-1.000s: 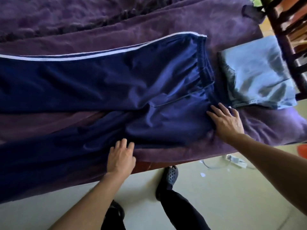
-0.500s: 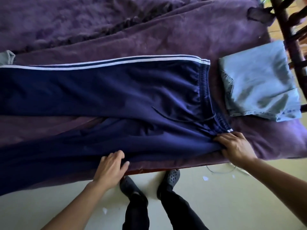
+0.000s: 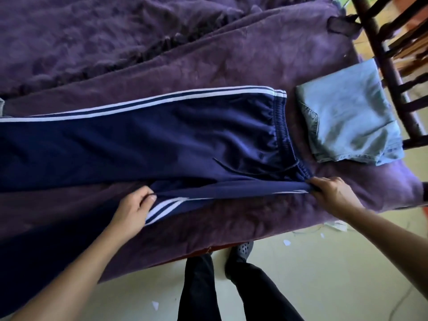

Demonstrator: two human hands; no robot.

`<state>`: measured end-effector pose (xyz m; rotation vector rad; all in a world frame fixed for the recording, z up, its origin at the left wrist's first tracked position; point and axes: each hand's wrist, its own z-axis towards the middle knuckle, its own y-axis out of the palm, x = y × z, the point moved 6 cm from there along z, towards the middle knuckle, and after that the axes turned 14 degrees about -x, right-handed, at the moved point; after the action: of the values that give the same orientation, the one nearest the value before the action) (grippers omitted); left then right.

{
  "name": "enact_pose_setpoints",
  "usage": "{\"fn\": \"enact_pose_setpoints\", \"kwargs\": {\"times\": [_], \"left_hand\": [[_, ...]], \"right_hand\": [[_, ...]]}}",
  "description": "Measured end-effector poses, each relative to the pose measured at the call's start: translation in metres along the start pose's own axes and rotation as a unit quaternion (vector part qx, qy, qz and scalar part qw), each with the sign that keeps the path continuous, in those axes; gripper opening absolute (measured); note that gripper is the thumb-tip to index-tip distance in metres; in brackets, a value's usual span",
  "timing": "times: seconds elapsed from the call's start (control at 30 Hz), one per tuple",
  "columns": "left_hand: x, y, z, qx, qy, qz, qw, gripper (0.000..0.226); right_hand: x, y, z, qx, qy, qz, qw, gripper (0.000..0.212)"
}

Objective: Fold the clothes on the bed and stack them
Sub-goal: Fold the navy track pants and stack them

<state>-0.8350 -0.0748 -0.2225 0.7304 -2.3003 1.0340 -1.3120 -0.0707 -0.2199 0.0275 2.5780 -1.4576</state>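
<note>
The navy track pants [image 3: 162, 140] lie left to right across the purple blanket [image 3: 208, 54], waistband to my right. Their near leg, flat a moment ago, is now raised, its stripes showing. My left hand [image 3: 132, 212] pinches its seam and my right hand [image 3: 333, 193] grips the waistband corner near the folded jeans [image 3: 347, 119].

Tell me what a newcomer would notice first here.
The navy pants with white stripes, spread across the purple bed, dominate the view. The left grip pinches the near leg's striped edge, and the right grip holds the near waistband corner. Folded jeans lie at the right, beside the waistband.
</note>
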Motion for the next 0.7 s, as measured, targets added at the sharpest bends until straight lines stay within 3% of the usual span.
{"fn": "enact_pose_setpoints", "kwargs": {"times": [0.1,0.2,0.27,0.4,0.53,0.6,0.7], "left_hand": [[0.029,-0.058,0.015,0.042,0.056,0.105,0.992,0.018],[0.031,-0.101,0.025,-0.008,0.057,0.255,0.965,0.034],[0.027,-0.122,0.035,-0.013,0.059,0.296,0.953,0.028],[-0.01,-0.159,0.085,-0.031,-0.045,0.242,0.969,0.015],[-0.039,-0.168,0.144,-0.064,-0.085,0.0,0.994,0.014],[-0.046,-0.173,0.169,-0.023,-0.111,-0.057,0.992,0.008],[-0.047,-0.179,0.2,0.049,-0.136,-0.028,0.989,0.016]], "right_hand": [[-0.009,-0.045,0.027,0.009,0.079,0.073,0.994,0.027],[-0.026,-0.088,0.064,0.034,0.068,0.08,0.994,0.037],[-0.038,-0.108,0.091,0.044,0.052,0.062,0.996,0.043],[-0.047,-0.125,0.148,0.037,0.069,0.049,0.996,0.038],[-0.039,-0.12,0.203,0.005,0.107,0.029,0.994,0.043],[-0.031,-0.116,0.229,0.0,0.125,0.027,0.992,0.044],[-0.02,-0.111,0.26,0.006,0.152,0.024,0.988,0.047]]}}
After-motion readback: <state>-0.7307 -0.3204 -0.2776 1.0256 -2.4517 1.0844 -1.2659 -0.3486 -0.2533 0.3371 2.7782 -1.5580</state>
